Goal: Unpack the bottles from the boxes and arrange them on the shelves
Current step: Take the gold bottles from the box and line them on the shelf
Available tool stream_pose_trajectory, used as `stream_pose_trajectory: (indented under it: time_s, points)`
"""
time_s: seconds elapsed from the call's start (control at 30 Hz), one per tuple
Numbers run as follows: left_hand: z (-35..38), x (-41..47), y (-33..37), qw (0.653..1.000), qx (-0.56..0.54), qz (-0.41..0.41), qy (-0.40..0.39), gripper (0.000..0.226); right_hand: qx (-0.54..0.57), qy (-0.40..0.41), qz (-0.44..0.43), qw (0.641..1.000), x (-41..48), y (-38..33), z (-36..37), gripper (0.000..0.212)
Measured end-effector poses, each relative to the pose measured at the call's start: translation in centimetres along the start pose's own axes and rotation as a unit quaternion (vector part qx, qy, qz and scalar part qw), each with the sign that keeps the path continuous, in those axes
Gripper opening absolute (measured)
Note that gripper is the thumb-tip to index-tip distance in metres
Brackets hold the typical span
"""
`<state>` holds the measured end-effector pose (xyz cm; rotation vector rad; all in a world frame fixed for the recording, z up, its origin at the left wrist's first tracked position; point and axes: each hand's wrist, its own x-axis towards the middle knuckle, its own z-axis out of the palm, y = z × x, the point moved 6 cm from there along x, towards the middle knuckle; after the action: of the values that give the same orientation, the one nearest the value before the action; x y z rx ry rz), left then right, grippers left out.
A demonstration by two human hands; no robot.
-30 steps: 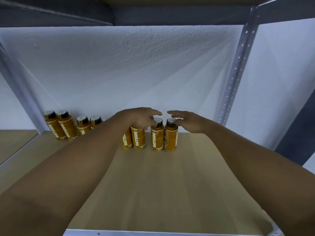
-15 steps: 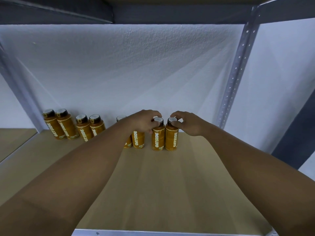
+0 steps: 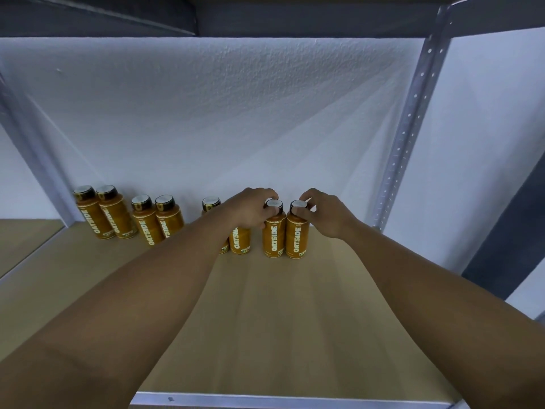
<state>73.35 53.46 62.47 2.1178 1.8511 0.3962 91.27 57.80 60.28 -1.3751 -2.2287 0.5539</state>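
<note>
Metal lip [image 3: 295, 400] edges the shelf [image 3: 295, 320] in front, and open tan board stretches from it to the row at the back (close to the white wall [image 3: 236, 113]). The left hand [image 3: 250, 211] pinches the cap of one orange bottle [image 3: 274, 237]. The right hand [image 3: 324, 215] pinches the cap of the rightmost bottle [image 3: 297, 240], just beside it. Six other bottles [image 3: 146, 224] stand leftward, and a perforated post [image 3: 407, 128] rises at right.

Stockroom or storage bay, by the look: boltless metal racking with a perforated steel upright [image 3: 404, 137], a plain wooden shelf board [image 3: 295, 320], a bare white textured wall [image 3: 236, 113] behind, identical OATSIDE-labelled bottles [image 3: 147, 224] ranked along the back.
</note>
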Motion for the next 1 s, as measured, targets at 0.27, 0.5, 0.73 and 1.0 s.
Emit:
stream_pose_trajectory:
  time_s: [0.27, 0.5, 0.73, 1.0]
  points:
    - [0.6, -1.3, -0.6, 0.999, 0.007, -0.01, 0.035, 0.065, 0.029, 0.024, 0.034, 0.999, -1.5, 0.1, 0.6, 0.064]
    - [2.8, -5.0, -1.4, 0.997, -0.032, 0.003, 0.076, 0.076, 0.069, 0.065, 0.084, 0.992, -5.5, 0.8, 2.7, 0.081]
    - [7.0, -11.4, -3.8, 0.997, -0.015, 0.017, 0.073, 0.043, 0.036, 0.05, 0.09, 0.994, -11.3, -0.9, 8.8, 0.033]
    - [9.5, -19.2, -9.1, 0.993, 0.1, 0.049, 0.042, 0.037, -0.078, 0.036, 0.046, 0.995, -16.3, -8.3, 16.2, 0.029]
